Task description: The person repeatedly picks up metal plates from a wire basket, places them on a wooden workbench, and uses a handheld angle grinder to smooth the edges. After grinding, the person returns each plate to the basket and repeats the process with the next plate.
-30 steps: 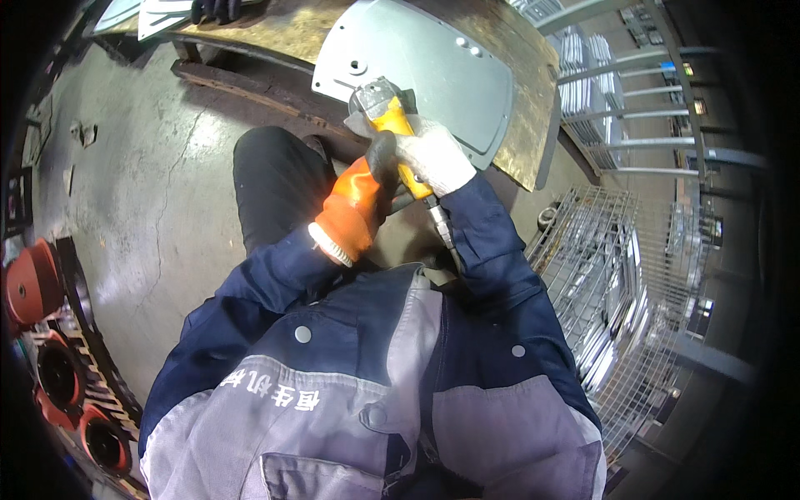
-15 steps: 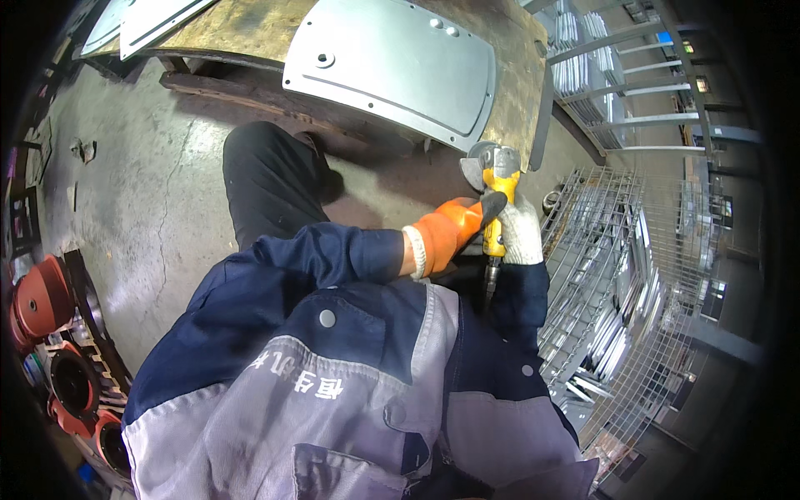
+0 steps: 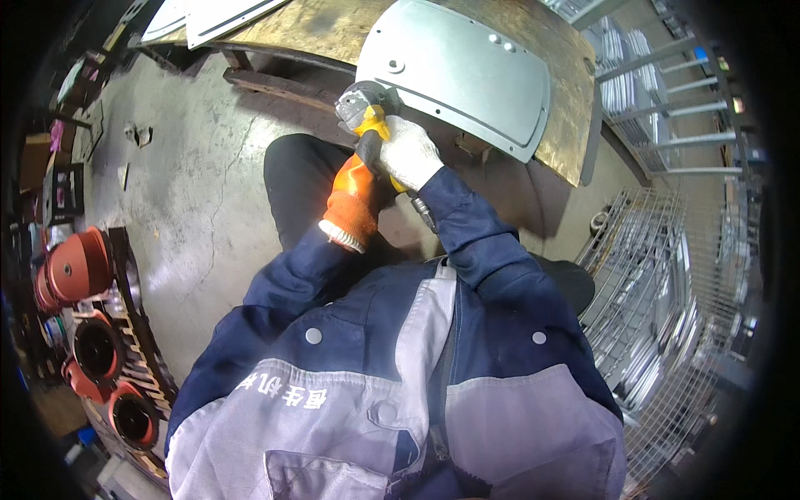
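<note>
1. Together, the left hand [image 3: 352, 192], the right hand [image 3: 408, 154] and the yellow power tool [image 3: 373, 123] have moved since half a second ago: from the right end of the grey plate [image 3: 467, 79] to its left end.

2. The left hand, gloved in orange with dark finger ends, wraps round the tool. The right hand, gloved in white, grips it too, just to the right of the left one.

3. Past the hands, the tool's head [image 3: 360, 103] is right by the plate's near left corner. I cannot tell if it touches the plate.

4. The plate lies flat on the wooden counter [image 3: 321, 32], just past the hands and to their right. It has a round hole [image 3: 396, 66] near its left end.

5. More plates [image 3: 221, 18] lie on the counter, past the hands and farther left. A wire cage [image 3: 637, 279] stands to the right of the hands.

6. I think the step is smoothing the plate's near edge. The next move seems to need both hands holding tight, with the tool kept steady along that edge.
</note>
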